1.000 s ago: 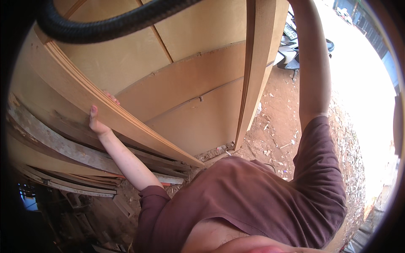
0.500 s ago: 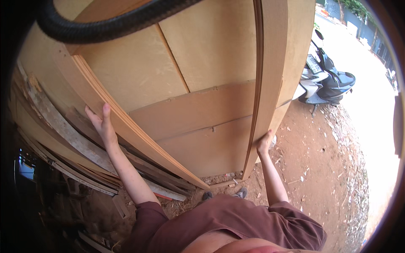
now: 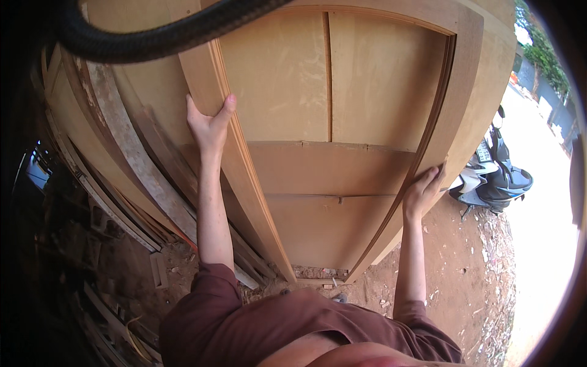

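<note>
A tall wooden door frame [image 3: 247, 168] stands in front of me, its two grooved posts joined by a crosspiece at the far end and a thin strip at the ground. My left hand [image 3: 209, 125] clasps the left post, thumb over the inner edge and fingers round the outer side. Lower down on the opposite side, my right hand [image 3: 420, 194] is wrapped round the right post [image 3: 461, 92], with some fingers hidden behind it. Pale boards [image 3: 275, 79] and a brown panel [image 3: 324, 165] show through the opening.
Long planks and strips [image 3: 131, 134] lean at the left, beside dark clutter near the ground. A parked motorbike [image 3: 504, 177] is at the right on brown dirt [image 3: 452, 263] scattered with chips. A black hose-like tube [image 3: 165, 40] crosses the top of the view.
My view has turned, and the frame now appears more centred with its far crosspiece showing fully. Both hands sit higher in view. The left hand's fingers have closed more around its post.
</note>
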Demonstrator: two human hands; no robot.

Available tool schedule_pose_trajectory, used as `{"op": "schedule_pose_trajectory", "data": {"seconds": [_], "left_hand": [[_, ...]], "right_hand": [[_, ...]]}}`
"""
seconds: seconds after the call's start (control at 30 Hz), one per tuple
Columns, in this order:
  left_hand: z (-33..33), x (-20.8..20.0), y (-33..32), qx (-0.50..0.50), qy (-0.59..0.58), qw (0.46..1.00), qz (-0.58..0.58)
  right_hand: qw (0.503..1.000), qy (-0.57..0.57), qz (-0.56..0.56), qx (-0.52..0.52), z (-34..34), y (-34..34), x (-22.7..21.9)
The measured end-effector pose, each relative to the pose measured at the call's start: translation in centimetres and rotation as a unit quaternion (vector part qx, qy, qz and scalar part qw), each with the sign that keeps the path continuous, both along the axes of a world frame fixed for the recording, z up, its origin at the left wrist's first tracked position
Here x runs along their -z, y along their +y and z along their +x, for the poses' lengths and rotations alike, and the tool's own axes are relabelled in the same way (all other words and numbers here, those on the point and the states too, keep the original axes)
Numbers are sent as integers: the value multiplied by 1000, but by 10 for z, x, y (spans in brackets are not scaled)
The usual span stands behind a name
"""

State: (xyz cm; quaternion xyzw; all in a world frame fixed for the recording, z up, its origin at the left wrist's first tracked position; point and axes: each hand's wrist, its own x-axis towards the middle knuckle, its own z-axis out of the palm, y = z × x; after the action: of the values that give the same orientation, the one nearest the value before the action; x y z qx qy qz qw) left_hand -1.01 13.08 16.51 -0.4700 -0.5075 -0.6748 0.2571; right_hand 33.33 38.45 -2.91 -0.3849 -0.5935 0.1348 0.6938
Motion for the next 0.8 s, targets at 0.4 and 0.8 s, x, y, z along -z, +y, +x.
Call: {"op": "schedule_pose_trajectory", "data": {"seconds": [0.4,0.8], "left_hand": [[16,0,-1,32,-30,999,-16],[10,1,7,-3,-44,999,-13]], "right_hand": [[934,-88,307,159,-64,55,-305],[910,-181,363,87,-109,-17,-344]]}}
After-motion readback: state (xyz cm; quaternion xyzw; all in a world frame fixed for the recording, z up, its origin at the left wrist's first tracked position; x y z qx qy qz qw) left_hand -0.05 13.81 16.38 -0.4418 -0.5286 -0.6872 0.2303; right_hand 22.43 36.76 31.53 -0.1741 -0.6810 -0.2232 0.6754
